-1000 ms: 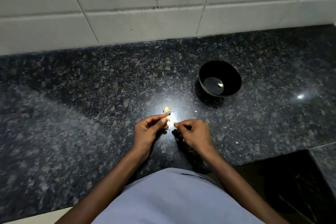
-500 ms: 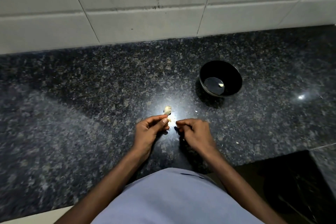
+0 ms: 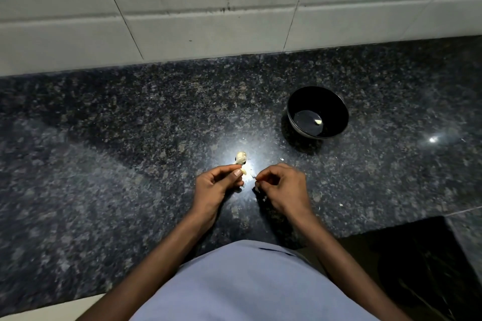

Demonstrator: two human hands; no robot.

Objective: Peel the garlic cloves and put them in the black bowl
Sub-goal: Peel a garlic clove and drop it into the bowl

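While the left hand (image 3: 216,185) keeps a pale garlic clove (image 3: 243,171) pinched at its fingertips, the right hand (image 3: 283,186) has drawn a little away from it since half a second ago, when the two sets of fingertips were nearly touching over the clove. Now a clear gap shows between them, and the right hand's grip is closed on what looks like a thin scrap of skin (image 3: 257,187); it is too small to be sure. That reads as a strip of peel just torn free, so the clove in hand is probably partly bared but not finished.

Both hands hover over the middle of the dark granite counter (image 3: 104,164), toward its near edge, in a bright patch of reflected light. Just beyond the left fingertips lies another piece of garlic (image 3: 240,157) on the counter, which seems to be unpeeled. A few pale flecks of skin are scattered near the right hand. The black bowl (image 3: 339,109) stands well apart, farther back and to the right, with one peeled clove (image 3: 318,121) lying on its bottom.

With one clove in the bowl, one in hand and one waiting, the job looks early to midway.
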